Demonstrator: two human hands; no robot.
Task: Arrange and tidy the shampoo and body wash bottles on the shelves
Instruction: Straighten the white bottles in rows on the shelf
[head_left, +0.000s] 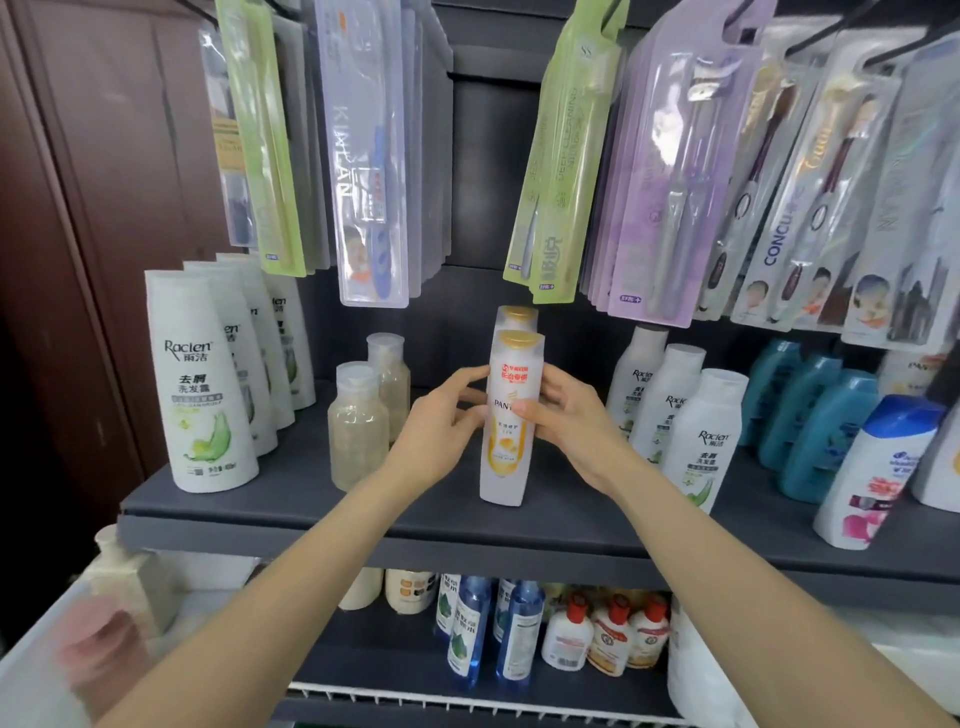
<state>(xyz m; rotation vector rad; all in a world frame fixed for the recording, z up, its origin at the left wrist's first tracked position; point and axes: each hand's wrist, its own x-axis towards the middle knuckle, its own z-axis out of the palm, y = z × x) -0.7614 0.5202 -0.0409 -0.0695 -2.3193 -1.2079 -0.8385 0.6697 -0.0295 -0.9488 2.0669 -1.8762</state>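
The shelf (363, 519) already looks partly in order: a file of white Raclen bottles (200, 384) runs back at 9 o'clock, a second white file (701, 431) stands at 3 o'clock, and teal bottles (815, 426) line up beyond it. Judging from how things lie, the middle is what remains: two clear bottles (358, 426) stand a little unevenly at 8 o'clock of centre, and a white bottle with a blue cap (878, 467) leans out of line at 4 o'clock, so the work seems roughly midway.

At dead centre the Pantene bottle (506, 415), white with a gold cap, stands upright on the shelf, just in front of a second gold-capped bottle (517, 317) at its 12 o'clock.

The left hand (441, 421) comes in from 7 o'clock, fingers curled round the bottle's left side. The right hand (566, 410) comes from 5 o'clock, thumb across the front label and fingers wrapped behind the right side. Both hands are clamped on the one bottle, facing each other, neither fully closed; probably squaring it up with the one behind
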